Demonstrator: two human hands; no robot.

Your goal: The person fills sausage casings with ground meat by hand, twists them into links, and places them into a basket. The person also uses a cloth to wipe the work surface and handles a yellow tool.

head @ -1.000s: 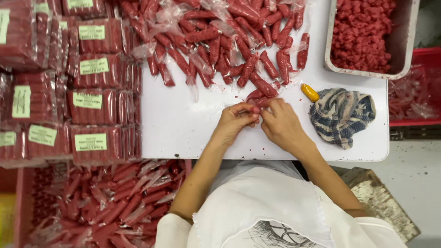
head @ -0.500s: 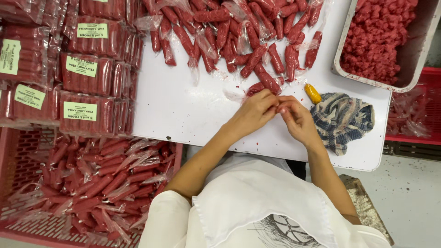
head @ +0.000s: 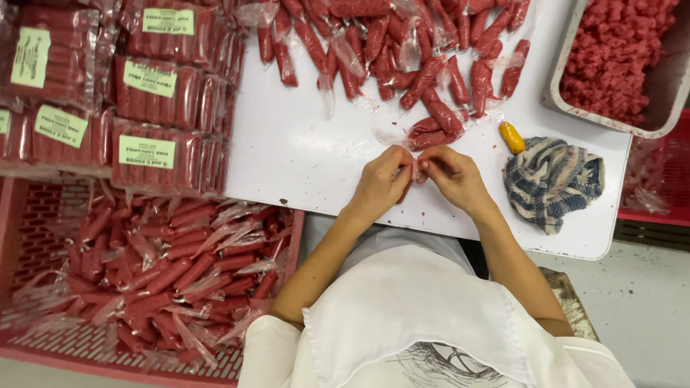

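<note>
Between both sets of fingertips, pinched narrow, sits one plastic-wrapped red sausage; left hand and right hand meet over the white table. Judgement: grip close to the wrapper end, keep the plastic taut. Loose sausage pile at 12 o'clock, striped cloth at 3.

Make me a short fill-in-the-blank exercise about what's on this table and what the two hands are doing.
1. Both hands, left hand and right hand, pinch one plastic-wrapped ____ between them.
2. The striped cloth lies on the white table beside a small ____ object.
3. The metal tray holds ground ____.
4. The crate below the labelled packs is ____ in colour.

Missing words: sausage; yellow; meat; red
</note>
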